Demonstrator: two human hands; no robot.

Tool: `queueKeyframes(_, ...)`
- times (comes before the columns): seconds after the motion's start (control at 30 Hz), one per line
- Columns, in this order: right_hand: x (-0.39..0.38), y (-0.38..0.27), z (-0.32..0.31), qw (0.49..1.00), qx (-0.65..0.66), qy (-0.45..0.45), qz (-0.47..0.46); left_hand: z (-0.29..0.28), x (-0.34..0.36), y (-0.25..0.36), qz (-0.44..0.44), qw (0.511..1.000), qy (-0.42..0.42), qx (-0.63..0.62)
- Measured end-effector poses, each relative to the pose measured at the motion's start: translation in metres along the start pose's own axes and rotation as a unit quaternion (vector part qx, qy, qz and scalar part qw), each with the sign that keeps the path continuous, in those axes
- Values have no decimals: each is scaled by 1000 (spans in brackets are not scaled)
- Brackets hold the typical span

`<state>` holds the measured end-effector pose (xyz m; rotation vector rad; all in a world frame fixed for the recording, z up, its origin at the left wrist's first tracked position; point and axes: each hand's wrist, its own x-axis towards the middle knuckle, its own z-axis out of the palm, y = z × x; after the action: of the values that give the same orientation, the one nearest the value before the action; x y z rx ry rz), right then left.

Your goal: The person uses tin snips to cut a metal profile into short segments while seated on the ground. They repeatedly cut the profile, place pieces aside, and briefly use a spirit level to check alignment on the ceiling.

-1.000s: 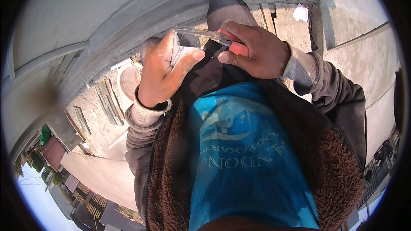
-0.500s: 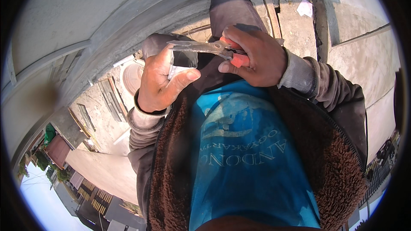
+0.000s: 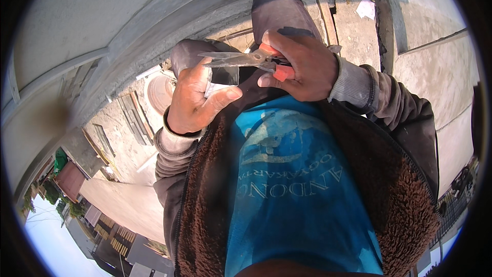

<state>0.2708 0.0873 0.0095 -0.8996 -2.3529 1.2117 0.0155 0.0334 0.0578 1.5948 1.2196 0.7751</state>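
Scissors [image 3: 241, 59] opened wider — left hand [image 3: 197, 97] steadies clear piece [image 3: 220, 79].

A: At six o'clock we see a blue T-shirt [image 3: 302, 190] with faded pale print, worn under an open dark jacket [image 3: 405, 138] lined in brown fleece.

B: We note the zip edge at seven o'clock, and grey ribbed cuffs: one above the left hand [image 3: 197, 100] at nine o'clock, one beside the right hand [image 3: 300, 64] toward two o'clock. Grey trousers [image 3: 282, 13] show at twelve o'clock.
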Motion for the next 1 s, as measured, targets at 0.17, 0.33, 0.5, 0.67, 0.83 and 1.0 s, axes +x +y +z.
queueKeyframes(0.17,2,3,1,1000,-2,11,-4,-3,-3,-13,4,999,-12,-41)
queueKeyframes(0.33,3,3,6,999,-4,45,-6,-8,-1,-11,2,996,-53,-70)
queueKeyframes(0.5,3,0,3,999,-2,35,-42,-13,4,-8,53,986,-126,-96)
queueKeyframes(0.67,7,1,-10,993,-44,49,-102,-22,2,-17,1,965,-208,-161)
queueKeyframes(0.83,4,2,-13,996,-31,15,-76,-23,7,-27,21,947,-260,-186)
queueKeyframes(1.0,6,0,-12,997,-19,38,-71,-23,3,-21,-15,967,-148,-208)
